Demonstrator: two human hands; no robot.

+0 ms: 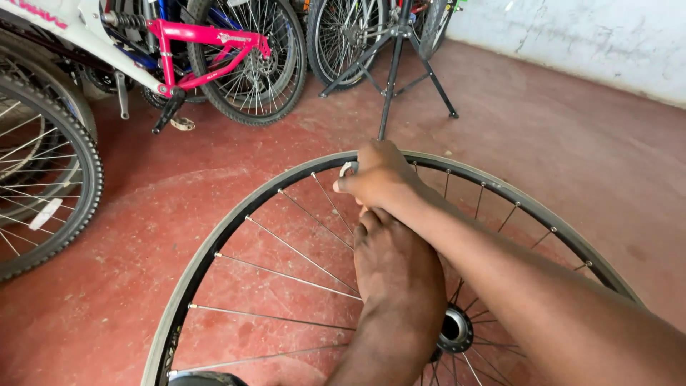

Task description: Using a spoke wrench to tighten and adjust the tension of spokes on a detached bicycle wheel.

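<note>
While a tyred wheel (43,179) stands at far left and a pink bike (207,43) leans behind it, the bare rim (214,243) stands upright on the red floor (572,143), near and centre. The left hand (396,275), fingers together, steadies the spokes (300,250) just under the top. The right hand (379,175) crosses above it, pinching a small silver tool (346,169) at the rim's far edge. This looks like spoke adjustment; turning it calls for a firm hold. A stand (393,64) sits beyond.
</note>
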